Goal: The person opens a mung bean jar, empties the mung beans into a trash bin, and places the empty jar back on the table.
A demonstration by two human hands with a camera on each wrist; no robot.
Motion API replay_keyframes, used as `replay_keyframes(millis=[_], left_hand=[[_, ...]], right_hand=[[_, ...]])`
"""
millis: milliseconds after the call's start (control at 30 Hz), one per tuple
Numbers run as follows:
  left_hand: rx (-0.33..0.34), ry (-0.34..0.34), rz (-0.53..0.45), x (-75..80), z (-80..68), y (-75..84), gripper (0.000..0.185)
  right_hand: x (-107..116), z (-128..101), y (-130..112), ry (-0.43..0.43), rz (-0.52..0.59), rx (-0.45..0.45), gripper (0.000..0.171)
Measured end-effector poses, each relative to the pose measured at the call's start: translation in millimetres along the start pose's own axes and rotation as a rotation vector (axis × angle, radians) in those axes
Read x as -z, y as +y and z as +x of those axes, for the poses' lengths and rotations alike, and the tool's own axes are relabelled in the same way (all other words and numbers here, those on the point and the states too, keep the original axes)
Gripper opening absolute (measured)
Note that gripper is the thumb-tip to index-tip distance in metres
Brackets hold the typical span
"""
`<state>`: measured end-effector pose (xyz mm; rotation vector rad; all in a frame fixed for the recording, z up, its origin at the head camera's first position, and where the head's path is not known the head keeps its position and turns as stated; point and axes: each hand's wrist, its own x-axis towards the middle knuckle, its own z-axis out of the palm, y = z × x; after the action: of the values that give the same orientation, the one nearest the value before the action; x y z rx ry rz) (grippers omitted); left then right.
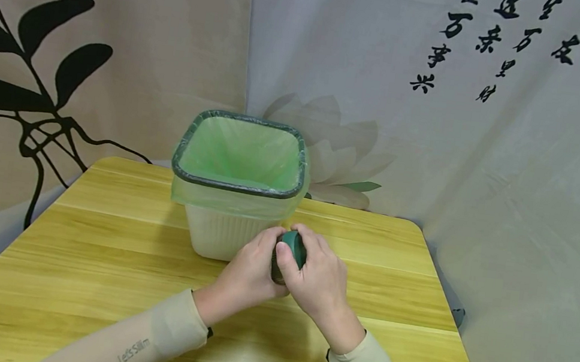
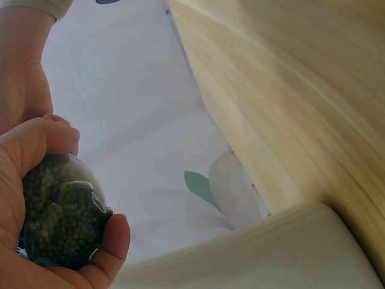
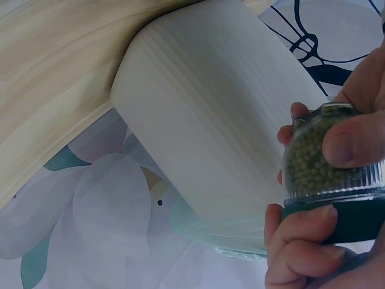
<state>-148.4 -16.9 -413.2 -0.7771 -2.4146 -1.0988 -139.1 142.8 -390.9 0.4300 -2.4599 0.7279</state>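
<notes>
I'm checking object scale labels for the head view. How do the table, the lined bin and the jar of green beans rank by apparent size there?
1. The table, the largest.
2. The bin, with its green liner.
3. The jar, smallest, mostly hidden by the left hand and right hand gripping it.

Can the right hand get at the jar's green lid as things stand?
Probably yes. The right hand already grips the green lid of the bean jar, while the left hand holds the jar's body. Nothing lies between them; the bin stands behind.
</notes>
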Motion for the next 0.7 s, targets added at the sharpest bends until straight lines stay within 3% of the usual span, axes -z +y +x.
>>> replay_keyframes(millis=[267,700], left_hand=[[-0.016,0.003,0.003,0.9,0.1,0.1,0.086],[0.015,-0.028,-0.025,2.1,0.3,-0.5,0.087]], right_hand=[[0.3,0.4,-0.7,0.016,-0.003,0.016,0.047],[0.1,0.7,-0.7,0.03,0.003,0.017,0.046]])
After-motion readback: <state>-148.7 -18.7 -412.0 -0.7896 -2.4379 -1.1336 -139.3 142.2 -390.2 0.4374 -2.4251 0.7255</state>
